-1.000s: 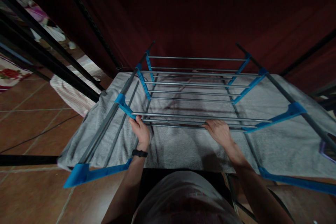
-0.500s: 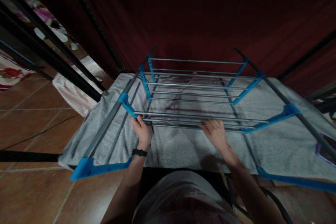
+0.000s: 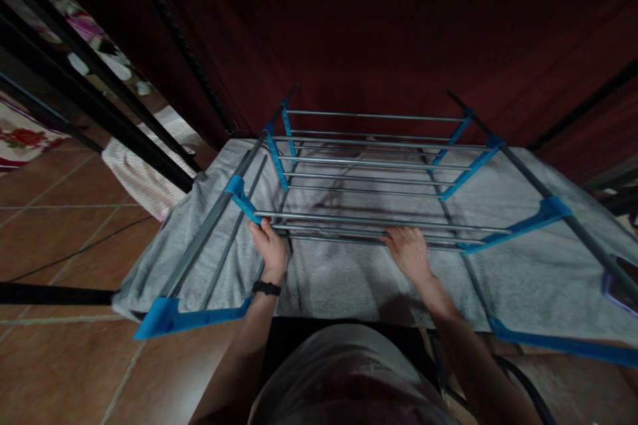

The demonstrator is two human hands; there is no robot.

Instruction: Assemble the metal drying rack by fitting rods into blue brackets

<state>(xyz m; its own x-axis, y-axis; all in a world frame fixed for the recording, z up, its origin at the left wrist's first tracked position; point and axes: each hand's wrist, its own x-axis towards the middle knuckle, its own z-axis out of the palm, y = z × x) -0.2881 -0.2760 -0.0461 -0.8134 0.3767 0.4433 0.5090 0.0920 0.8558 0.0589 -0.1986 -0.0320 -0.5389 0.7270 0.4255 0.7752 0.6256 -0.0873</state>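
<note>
A rack of grey metal tubes and blue plastic brackets, which looks like a shoe rack (image 3: 369,161), lies on a grey cloth. At its near shelf, my left hand (image 3: 270,247) is closed around the lower end of a blue bracket (image 3: 242,200), where the rods meet it. My right hand (image 3: 409,254) has its fingers curled over a metal rod (image 3: 339,231) of the same shelf, right of the middle. That rod spans toward the right-hand bracket (image 3: 528,224). The fingertips of both hands are partly hidden.
Grey cloth (image 3: 339,285) covers the surface under the rack. A dark red curtain (image 3: 369,33) hangs behind it. Black metal posts (image 3: 100,93) stand at the left, above a tiled floor (image 3: 60,232). A phone-like object (image 3: 618,285) lies at the right edge.
Both hands keep their places on the rack, and the rack looks the same. The view has shifted very slightly.
</note>
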